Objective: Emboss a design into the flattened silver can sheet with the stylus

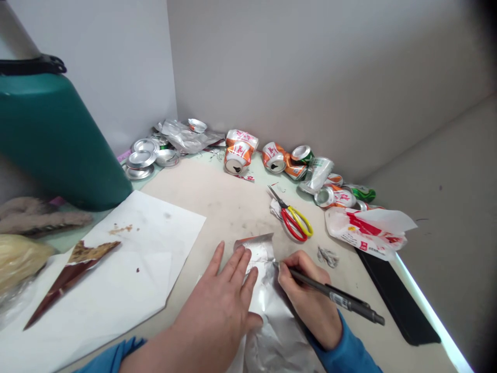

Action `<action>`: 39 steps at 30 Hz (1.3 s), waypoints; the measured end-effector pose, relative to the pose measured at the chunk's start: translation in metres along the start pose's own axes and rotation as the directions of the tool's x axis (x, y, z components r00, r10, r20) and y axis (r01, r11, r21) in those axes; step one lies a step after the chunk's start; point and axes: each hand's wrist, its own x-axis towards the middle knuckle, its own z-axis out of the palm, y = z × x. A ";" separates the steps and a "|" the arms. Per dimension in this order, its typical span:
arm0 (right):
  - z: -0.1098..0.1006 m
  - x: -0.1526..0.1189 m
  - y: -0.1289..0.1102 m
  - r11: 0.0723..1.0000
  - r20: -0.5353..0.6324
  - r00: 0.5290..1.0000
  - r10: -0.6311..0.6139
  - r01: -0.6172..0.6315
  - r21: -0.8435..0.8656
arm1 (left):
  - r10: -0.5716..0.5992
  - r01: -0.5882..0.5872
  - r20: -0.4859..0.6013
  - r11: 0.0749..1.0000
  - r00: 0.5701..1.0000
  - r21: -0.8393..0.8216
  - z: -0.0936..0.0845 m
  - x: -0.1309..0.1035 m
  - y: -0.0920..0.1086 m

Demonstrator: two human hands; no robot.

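Observation:
A sheet of silvery aluminium (267, 305), its far edge curled up, lies in front of me on the pale tabletop. Spread flat over its left part, my left hand (221, 305) presses it down with the fingers apart. My right hand (308, 295) grips a dark pen (337, 296) near its tip, and the tip meets the metal close to the sheet's right edge. A little farther off lie scissors (293, 217) with one red and one yellow handle, their blades pointing away from me.
Several crushed drink cans (240, 151) line the wall. Cut can ends (143, 158) are piled at the back left. A large green container (58, 134) stands at left, near white paper (128, 274) bearing a brown torn wrapper (70, 280). A white-red bag (368, 230) overlaps a black slab (399, 295).

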 end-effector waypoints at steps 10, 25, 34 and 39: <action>0.000 0.002 0.002 1.000 0.011 1.000 -0.007 0.007 -0.004 | -0.028 0.037 0.128 0.997 0.991 -0.071 -0.006 0.003 0.002; -0.003 0.001 0.002 1.000 0.048 0.999 0.011 -0.011 0.013 | -0.045 0.062 0.173 0.994 0.984 -0.094 -0.006 0.003 0.002; -0.004 0.001 0.001 1.000 0.065 0.998 -0.001 0.001 0.009 | -0.045 0.062 0.172 0.994 0.984 -0.091 -0.005 0.002 0.001; -0.004 0.001 0.003 1.000 0.077 0.997 -0.005 0.004 0.010 | -0.040 0.053 0.163 0.996 0.986 -0.077 -0.005 0.003 0.001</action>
